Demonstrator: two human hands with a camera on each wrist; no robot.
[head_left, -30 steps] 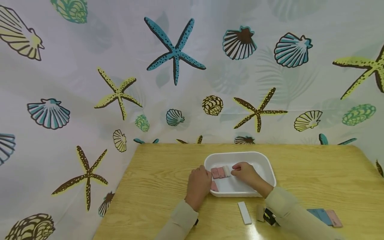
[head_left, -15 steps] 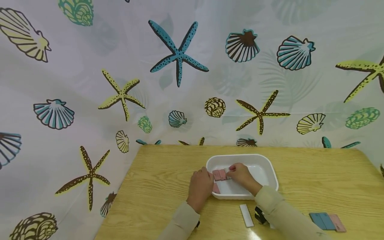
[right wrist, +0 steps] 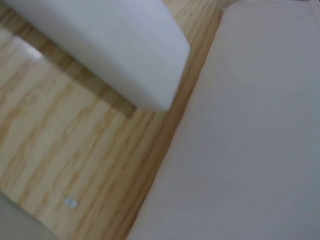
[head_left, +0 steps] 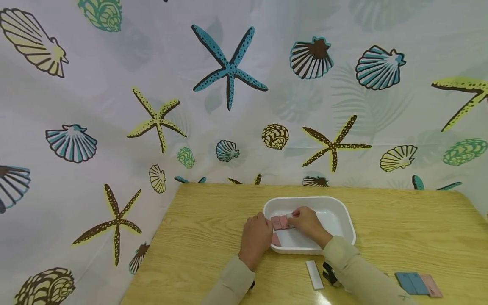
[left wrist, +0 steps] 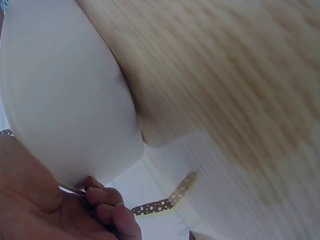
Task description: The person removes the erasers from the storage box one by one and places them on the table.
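A white tray sits on the wooden table. My left hand grips its left rim; in the left wrist view the curled fingers meet the palm beside the outer wall. Two pink tiles lie side by side in the tray, with a pale whitish tile against their right edge. My right hand reaches over the near rim, thumb and fingertips pinching at the pale tile and partly hiding it. Another pink piece shows in the tray's near left corner. The right wrist view does not show the right hand's fingers.
On the table, a white strip lies in front of the tray. Two blue tiles and a pink tile lie together at the right. A patterned curtain hangs behind the table and along its left side.
My right hand has moved a little left and down onto the pale tile from just beside it. The left hand stays on the tray's rim. The head view has shifted slightly.
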